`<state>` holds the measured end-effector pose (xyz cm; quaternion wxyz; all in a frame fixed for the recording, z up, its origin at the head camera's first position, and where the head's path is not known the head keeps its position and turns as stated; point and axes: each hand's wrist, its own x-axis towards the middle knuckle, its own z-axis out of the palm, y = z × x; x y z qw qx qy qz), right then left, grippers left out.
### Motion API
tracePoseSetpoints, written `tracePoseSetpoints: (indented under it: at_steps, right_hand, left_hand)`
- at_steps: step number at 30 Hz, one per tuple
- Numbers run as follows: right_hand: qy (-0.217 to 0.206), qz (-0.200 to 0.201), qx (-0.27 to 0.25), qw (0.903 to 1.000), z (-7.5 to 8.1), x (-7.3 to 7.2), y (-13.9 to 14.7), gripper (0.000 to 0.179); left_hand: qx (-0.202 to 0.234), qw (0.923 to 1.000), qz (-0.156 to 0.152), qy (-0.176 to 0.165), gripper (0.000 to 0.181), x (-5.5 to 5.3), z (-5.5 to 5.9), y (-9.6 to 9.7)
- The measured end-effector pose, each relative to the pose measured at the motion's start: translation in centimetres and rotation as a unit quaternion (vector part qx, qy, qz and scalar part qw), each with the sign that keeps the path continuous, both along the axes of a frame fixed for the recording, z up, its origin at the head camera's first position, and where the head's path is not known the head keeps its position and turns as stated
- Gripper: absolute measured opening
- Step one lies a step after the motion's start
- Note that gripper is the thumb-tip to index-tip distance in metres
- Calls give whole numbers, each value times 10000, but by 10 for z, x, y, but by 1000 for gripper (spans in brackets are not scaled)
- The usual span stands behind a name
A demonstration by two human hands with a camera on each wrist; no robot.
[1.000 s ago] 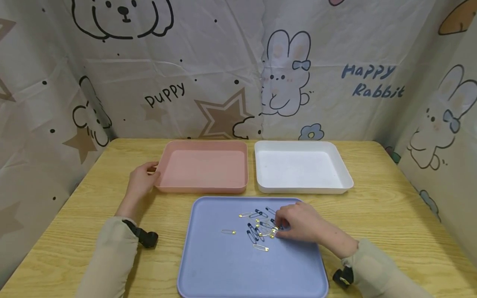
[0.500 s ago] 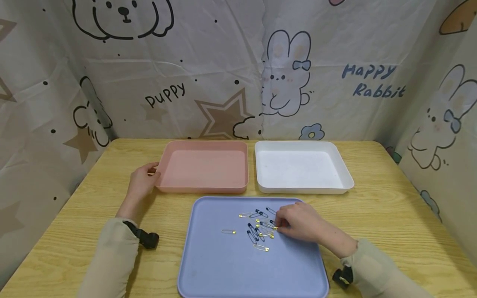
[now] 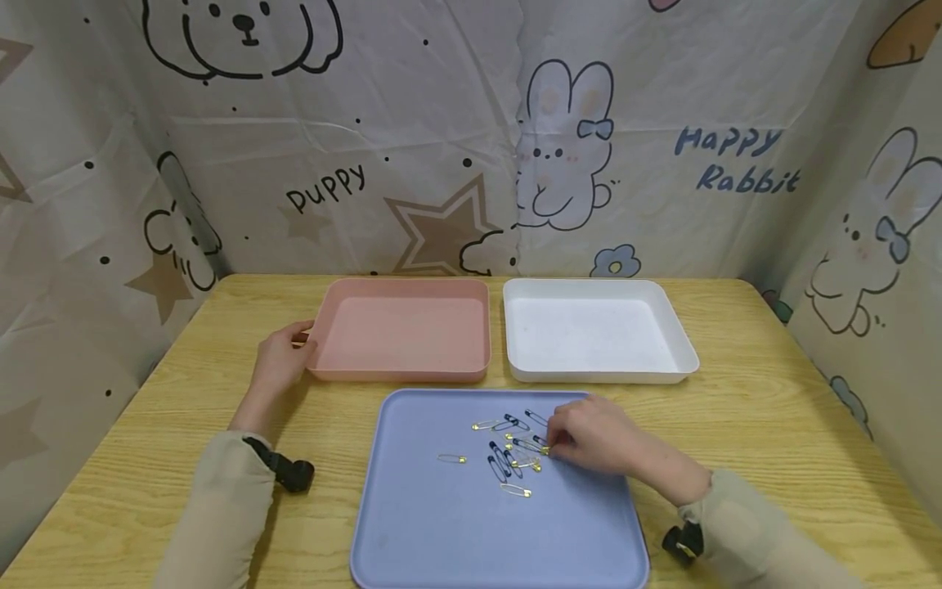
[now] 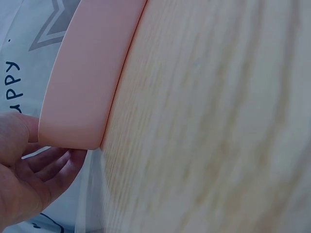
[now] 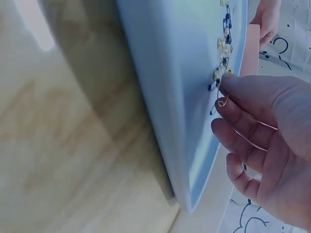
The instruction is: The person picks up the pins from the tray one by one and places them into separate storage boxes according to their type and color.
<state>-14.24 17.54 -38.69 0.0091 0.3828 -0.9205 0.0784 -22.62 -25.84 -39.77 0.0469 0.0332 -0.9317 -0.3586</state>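
My right hand [image 3: 594,433] is over the right side of the blue tray [image 3: 434,540]. In the right wrist view, its thumb and forefinger pinch a gold safety pin [image 5: 222,103], while the other fingers curl loosely. Left of that hand lies a loose cluster of gold and black safety pins, among them a black safety pin [image 3: 496,469] and, a little apart, a gold safety pin [image 3: 452,459]. My left hand [image 3: 280,360] grips the left end of the pink tray [image 3: 397,376], thumb at the rim and fingers against the outer wall, as the left wrist view shows.
A white tray [image 3: 599,376] stands to the right of the pink one, behind the blue tray. All three rest on a wooden table [image 3: 765,393]. A printed cloth [image 3: 441,123] hangs behind the table and along both sides.
My right thumb and fingers have come together, and the right hand has shifted slightly up and to the right. The left hand and the trays have stayed in place.
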Motion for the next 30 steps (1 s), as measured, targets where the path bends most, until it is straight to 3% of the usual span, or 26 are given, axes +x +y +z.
tracePoseSetpoints:
  at_steps: [6,30]
  right_hand:
    - [-77,-28,-116,9999,7,-6,0,12]
    - [526,-28,-65,9986,29,-37,-20,4]
  left_hand:
    - [23,10000,0,-49,42,1,0,0]
    - [205,9998,-41,-36,42,0,-3,-4]
